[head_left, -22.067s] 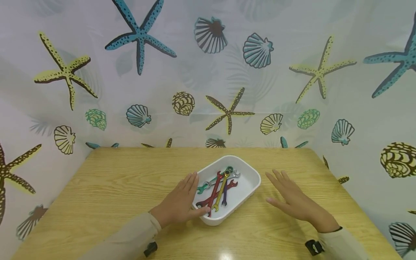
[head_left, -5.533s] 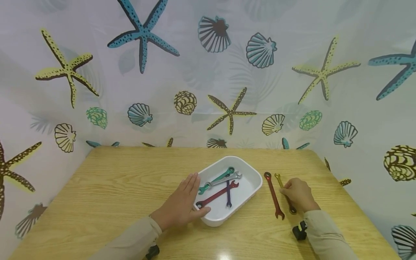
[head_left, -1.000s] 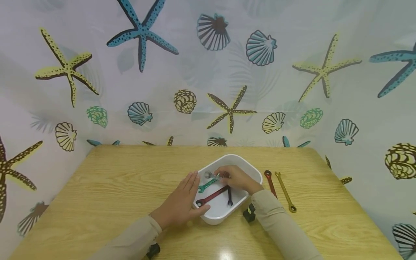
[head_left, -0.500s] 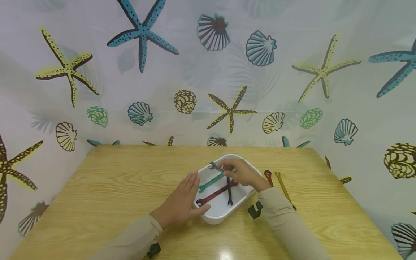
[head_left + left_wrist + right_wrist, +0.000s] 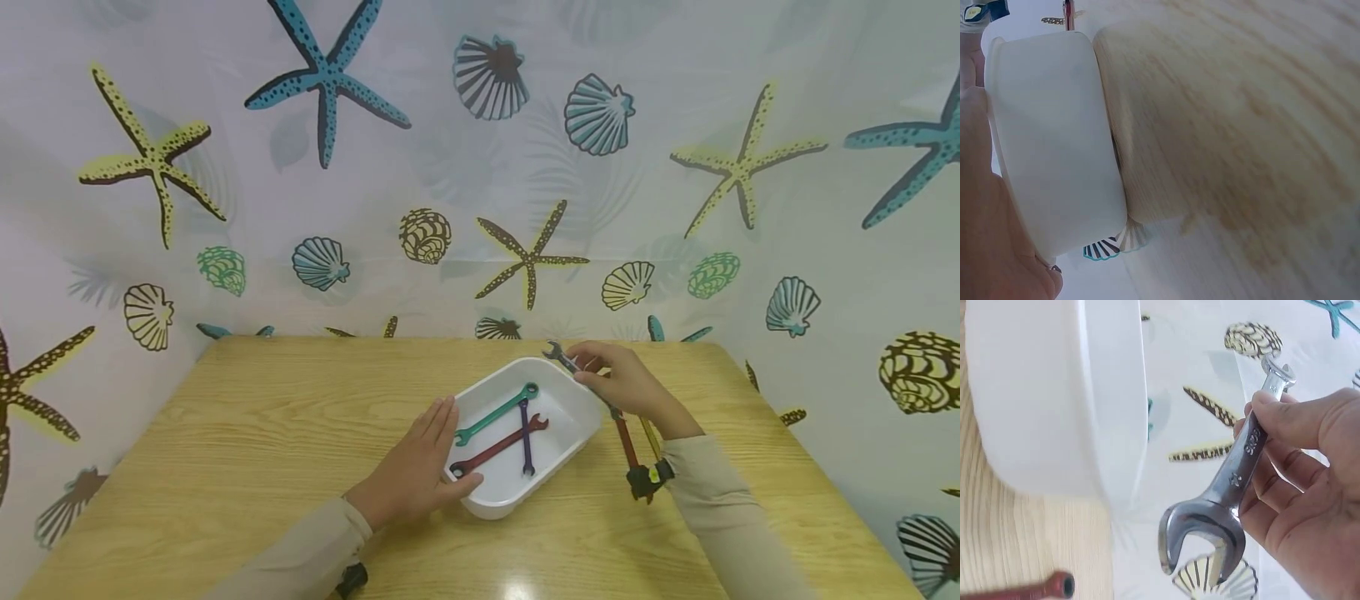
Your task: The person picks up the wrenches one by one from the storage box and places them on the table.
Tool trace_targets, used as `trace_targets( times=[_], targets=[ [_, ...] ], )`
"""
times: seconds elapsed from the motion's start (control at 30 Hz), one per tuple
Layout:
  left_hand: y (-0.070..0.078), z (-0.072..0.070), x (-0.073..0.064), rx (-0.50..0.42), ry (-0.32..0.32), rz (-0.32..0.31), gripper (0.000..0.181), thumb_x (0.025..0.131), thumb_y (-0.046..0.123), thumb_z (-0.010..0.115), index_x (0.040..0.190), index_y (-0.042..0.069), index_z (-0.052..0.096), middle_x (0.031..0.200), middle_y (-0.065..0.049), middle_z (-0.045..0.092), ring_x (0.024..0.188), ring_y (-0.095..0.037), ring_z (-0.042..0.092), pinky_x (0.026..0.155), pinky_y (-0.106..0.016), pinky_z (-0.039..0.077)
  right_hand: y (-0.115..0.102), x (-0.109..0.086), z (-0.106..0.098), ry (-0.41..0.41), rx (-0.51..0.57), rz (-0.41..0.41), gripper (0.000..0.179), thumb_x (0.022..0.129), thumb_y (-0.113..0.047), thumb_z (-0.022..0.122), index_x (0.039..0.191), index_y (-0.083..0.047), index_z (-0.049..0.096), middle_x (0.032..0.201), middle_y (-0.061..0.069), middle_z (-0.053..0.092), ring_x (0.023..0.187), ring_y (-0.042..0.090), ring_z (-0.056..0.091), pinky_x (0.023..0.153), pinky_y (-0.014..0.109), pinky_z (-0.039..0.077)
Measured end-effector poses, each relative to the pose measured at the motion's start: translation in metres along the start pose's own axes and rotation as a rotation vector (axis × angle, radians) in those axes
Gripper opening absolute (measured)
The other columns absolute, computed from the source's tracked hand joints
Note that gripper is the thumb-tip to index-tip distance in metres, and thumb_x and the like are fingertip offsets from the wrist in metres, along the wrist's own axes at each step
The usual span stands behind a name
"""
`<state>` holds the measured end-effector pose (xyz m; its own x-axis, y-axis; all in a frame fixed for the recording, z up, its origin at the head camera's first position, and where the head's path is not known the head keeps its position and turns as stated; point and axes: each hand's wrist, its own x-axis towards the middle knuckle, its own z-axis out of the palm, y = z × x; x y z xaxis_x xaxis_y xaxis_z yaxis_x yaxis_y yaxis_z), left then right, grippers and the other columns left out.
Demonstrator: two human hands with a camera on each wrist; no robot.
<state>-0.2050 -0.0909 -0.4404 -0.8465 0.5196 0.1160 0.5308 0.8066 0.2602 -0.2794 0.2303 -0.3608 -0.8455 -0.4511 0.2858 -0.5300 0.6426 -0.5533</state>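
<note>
My right hand (image 5: pixel 630 387) pinches a silver wrench (image 5: pixel 1235 472) between thumb and fingers, above the back right corner of a white plastic tray (image 5: pixel 573 408). One large open jaw of this wrench shows close up in the right wrist view. My left hand (image 5: pixel 416 462) rests against the tray's left side, fingers straight and thumb at the near rim. Inside the tray lie a green wrench (image 5: pixel 495 415), a red wrench (image 5: pixel 498 448) and a purple wrench (image 5: pixel 527 442), partly crossing one another.
On the wooden table (image 5: pixel 300 400), right of the tray, lie another red wrench (image 5: pixel 626 439) and a yellow wrench (image 5: pixel 650 435), both partly hidden by my right arm. A patterned curtain (image 5: pixel 450 167) encloses the table's back and sides.
The silver wrench has come up out of the tray and moved right in my right hand. Longer ago, one red and the yellow wrench went from tray to table. My left hand stays put.
</note>
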Motion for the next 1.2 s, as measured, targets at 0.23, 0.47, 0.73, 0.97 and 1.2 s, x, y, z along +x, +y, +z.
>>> trace_targets(
  times=[0.23,0.47,0.73,0.97,1.2],
  targets=[
    [-0.001,0.001,0.000,0.009,-0.002,-0.002,0.098,0.089,0.071,0.037,0.153,0.000,0.013,0.161,-0.014,0.007,0.148,-0.027,0.006,0.117,-0.042,0.014,0.031,-0.030,-0.029,0.040,-0.029,0.131,0.029,0.093,-0.007,0.061,0.122,-0.004,0.060,0.104,0.016,0.065,0.091,0.032,0.064,0.065,0.035,0.053],
    [-0.002,0.002,0.001,0.017,-0.005,-0.007,0.102,0.087,0.077,0.029,0.153,0.001,0.013,0.161,-0.013,0.006,0.148,-0.026,0.005,0.117,-0.041,0.014,0.057,-0.059,-0.045,0.080,-0.041,0.258,0.032,0.095,-0.009,0.059,0.125,0.001,0.056,0.105,0.022,0.063,0.090,0.035,0.063,0.064,0.035,0.051],
    [-0.001,0.001,0.001,0.009,-0.011,-0.014,0.099,0.089,0.072,0.036,0.153,0.001,0.012,0.161,-0.013,0.006,0.148,-0.026,0.005,0.117,-0.041,0.014,0.081,-0.082,-0.046,0.065,-0.001,0.354,0.038,0.097,-0.010,0.056,0.129,0.010,0.050,0.108,0.028,0.059,0.095,0.043,0.062,0.064,0.036,0.054],
    [0.000,-0.001,0.000,0.008,-0.009,-0.007,0.098,0.090,0.071,0.036,0.153,0.000,0.013,0.161,-0.014,0.007,0.148,-0.027,0.005,0.117,-0.042,0.014,0.099,-0.096,-0.037,0.043,0.014,0.444,0.038,0.097,-0.010,0.055,0.128,0.012,0.050,0.108,0.030,0.058,0.096,0.044,0.060,0.066,0.036,0.054],
    [0.000,-0.001,0.000,0.020,-0.005,-0.003,0.100,0.088,0.075,0.031,0.152,0.000,0.014,0.160,-0.014,0.008,0.148,-0.028,0.007,0.117,-0.042,0.015,0.113,-0.103,-0.029,0.035,0.028,0.487,0.035,0.096,-0.007,0.055,0.123,0.015,0.052,0.108,0.034,0.057,0.093,0.039,0.060,0.065,0.034,0.052]
  ],
)
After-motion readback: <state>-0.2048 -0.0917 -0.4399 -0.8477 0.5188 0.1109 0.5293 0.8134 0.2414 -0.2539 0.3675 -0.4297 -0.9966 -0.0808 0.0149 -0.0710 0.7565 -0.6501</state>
